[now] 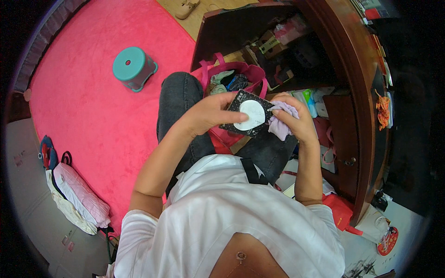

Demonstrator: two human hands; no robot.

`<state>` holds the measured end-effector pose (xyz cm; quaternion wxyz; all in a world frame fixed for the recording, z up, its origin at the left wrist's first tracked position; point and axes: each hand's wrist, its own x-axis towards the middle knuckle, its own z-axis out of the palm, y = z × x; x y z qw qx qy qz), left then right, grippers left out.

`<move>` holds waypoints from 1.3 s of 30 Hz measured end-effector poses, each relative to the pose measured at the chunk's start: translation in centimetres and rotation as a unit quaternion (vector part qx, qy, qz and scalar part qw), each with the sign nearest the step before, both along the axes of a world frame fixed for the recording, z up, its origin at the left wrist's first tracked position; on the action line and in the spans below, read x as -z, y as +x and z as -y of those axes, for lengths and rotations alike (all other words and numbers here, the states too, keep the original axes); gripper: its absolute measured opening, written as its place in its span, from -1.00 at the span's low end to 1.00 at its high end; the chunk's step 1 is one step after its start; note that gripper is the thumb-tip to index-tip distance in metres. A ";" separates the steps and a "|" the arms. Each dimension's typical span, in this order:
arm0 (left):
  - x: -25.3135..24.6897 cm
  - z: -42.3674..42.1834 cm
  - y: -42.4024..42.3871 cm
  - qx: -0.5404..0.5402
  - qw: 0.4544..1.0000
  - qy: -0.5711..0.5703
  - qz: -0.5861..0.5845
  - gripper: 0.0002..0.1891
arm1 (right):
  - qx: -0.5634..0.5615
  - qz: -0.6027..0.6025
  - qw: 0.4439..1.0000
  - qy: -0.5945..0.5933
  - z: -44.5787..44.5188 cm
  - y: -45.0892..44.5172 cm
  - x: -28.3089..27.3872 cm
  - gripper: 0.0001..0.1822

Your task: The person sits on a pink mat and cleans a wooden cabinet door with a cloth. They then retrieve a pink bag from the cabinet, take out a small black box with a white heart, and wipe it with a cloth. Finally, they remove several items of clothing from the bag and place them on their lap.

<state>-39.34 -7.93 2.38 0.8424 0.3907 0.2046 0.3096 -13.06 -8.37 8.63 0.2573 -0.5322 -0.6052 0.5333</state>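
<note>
Between my hands is a flat black square item (247,131), perhaps a box or booklet, with white specks and a white rounded shape on its face. My left hand (212,113) grips its left side, the thumb lying on the white shape. In my right hand (295,116) is a crumpled light purple cloth (280,127), pressed against the item's right edge. Just beyond my hands, a pink tote bag (257,74) stands with its top open, holding several folded or bunched cloths (238,82). My knees in dark jeans are below.
A teal plastic stool (128,64) stands on the pink carpet (94,114). At the right is a dark wooden cabinet (342,139), its door (240,29) swung out, with boxes and bags inside. Folded clothes (81,194) lie at the carpet's lower left. A red bag (337,210) is at lower right.
</note>
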 end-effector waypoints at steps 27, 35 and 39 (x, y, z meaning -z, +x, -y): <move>2.3 2.2 3.0 -0.158 0.977 0.017 -0.139 -0.61 | -0.139 0.350 0.773 0.510 -0.9 -8.6 -0.9 -0.79; 1.8 2.2 2.3 -0.182 0.965 0.022 -0.187 -0.66 | -0.126 0.430 0.762 0.467 -2.0 -6.9 0.2 -0.81; 1.1 1.7 1.3 -0.204 0.976 -0.033 -0.072 -0.65 | -0.055 0.401 0.833 0.377 -2.1 -3.9 -0.6 -0.62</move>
